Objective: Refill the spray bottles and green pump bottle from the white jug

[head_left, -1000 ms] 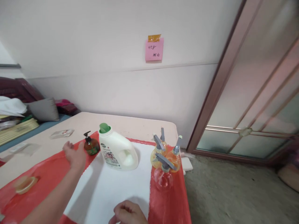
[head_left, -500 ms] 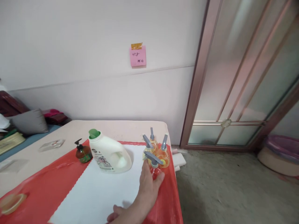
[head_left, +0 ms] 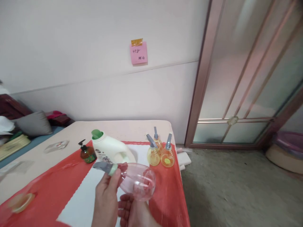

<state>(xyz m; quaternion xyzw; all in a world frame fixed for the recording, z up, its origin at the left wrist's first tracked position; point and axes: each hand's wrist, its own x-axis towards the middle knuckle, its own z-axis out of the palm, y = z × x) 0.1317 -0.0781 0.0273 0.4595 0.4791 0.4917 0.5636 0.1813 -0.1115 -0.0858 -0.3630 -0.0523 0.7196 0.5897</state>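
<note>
A clear, pink-tinted pump bottle [head_left: 138, 182] with a grey pump head [head_left: 102, 165] lies on its side in the air above the white mat [head_left: 81, 201]. My left hand [head_left: 106, 197] is closed around its neck just behind the pump. Below it, my right hand [head_left: 132, 212] cups the round body with curled fingers. Behind stand a white detergent jug [head_left: 109, 150] with a green cap, a small brown pump bottle [head_left: 87, 154] and three yellow pump bottles [head_left: 153, 155].
A red cloth [head_left: 50, 183] covers the near part of the beige table [head_left: 123, 127], whose right edge drops to a concrete floor. A tape roll [head_left: 21, 202] and a clear packet [head_left: 56, 146] lie at the left. A glass sliding door [head_left: 248, 78] stands at the right.
The clear bottle has left its spot in front of the yellow bottles and has been brought toward me, tipped sideways. Both hands now hold it; earlier my left hand was out by the brown bottle.
</note>
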